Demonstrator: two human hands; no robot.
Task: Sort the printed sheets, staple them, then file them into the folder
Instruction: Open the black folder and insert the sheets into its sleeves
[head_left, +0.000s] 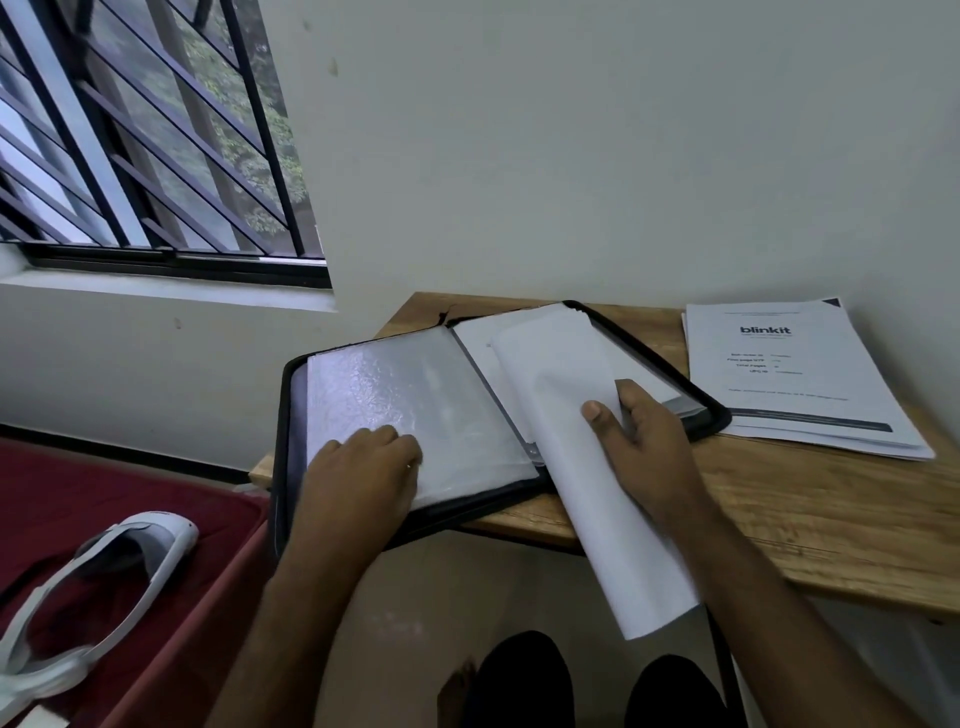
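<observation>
While right hand (644, 441) grips sheets (587, 467), folder (415, 410) beneath

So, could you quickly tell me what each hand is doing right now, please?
Left hand: open, resting flat on the folder's plastic sleeve.
Right hand: gripping the curled sheets.

1. A wooden table (810, 525) stands against the white wall, its grain running along the top.
2. An open black folder (670, 358) lies on its left part, and the folder's left half overhangs the table's edge.
3. A stack of printed sheets (800, 374) (top page headed "blinkit") lies at the table's back right, just beside the folder.
4. A white headset (150, 551) rests on the dark red bed (67, 499) to the left.
</observation>
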